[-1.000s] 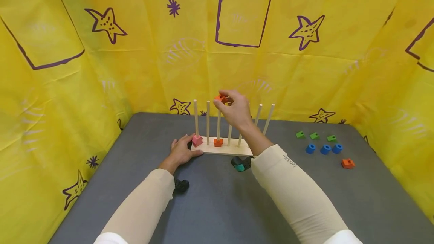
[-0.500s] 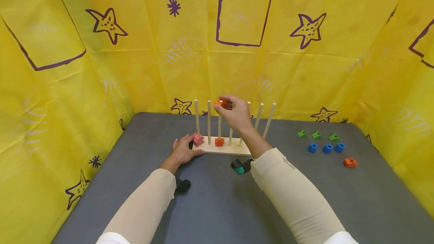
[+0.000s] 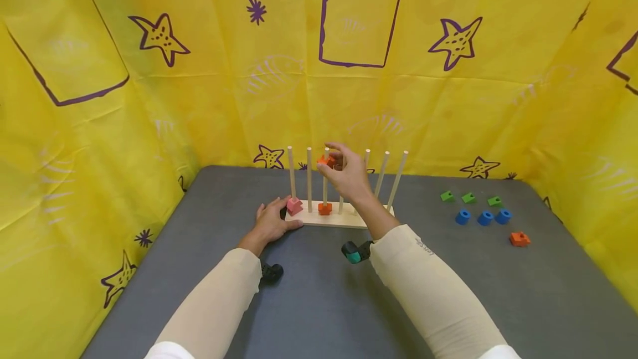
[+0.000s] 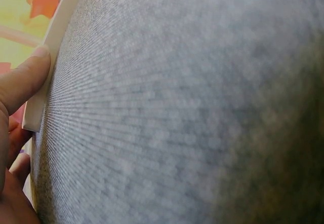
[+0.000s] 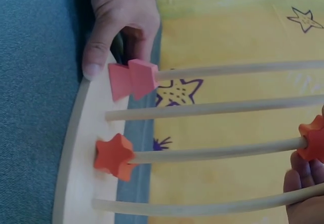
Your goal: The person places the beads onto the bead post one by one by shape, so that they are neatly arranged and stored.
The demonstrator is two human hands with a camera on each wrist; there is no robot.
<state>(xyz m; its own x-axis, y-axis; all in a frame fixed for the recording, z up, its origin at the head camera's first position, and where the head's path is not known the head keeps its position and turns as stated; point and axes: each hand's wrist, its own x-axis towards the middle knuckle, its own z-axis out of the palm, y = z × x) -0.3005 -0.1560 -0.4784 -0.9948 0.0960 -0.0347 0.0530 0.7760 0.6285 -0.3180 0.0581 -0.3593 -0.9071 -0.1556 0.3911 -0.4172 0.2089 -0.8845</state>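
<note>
My left hand grips the left end of a wooden peg board, thumb along the front edge and fingers round the back. A pink block made of two flared halves sits at the foot of the first peg. At the bottom of the third peg lies an orange star block. My right hand pinches another orange star block near the top of that same peg. In the right wrist view the peg's tip goes into this held star. The second peg carries no block.
To the right on the grey table lie several loose blocks: green ones at the back, blue cylinders before them, and one orange star nearest. A yellow patterned cloth stands behind and at both sides.
My right hand has lowered the orange star block from the tip of the third peg to a little below it. The left hand keeps its grip on the board.
</note>
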